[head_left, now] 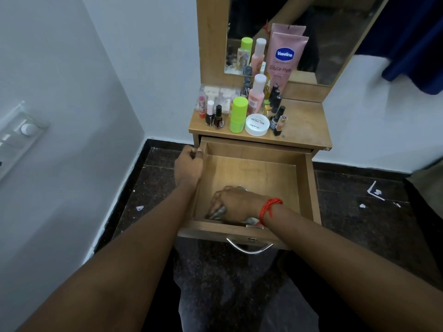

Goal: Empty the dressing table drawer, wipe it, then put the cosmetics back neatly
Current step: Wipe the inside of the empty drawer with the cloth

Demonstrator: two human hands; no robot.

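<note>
White-walled corner, dark speckled floor. Wooden worktop (304,125) is carrying the cosmetics (238,115), clustered at its left, seemingly parked there during the wiping.

Item 1: drawer (309,188), standing open, is holding only a cloth.

Left hand (188,167), grip clenched on the drawer's left wall, is probably steadying it.

Right hand (236,203), grip grasping a grey cloth (217,213), is pressing it onto the front-left drawer floor.

Legible: pink tube (284,58), "Vaseline", "Gluta-Hya"; white jar (257,124), "NAIL POLISH", upside down.
</note>
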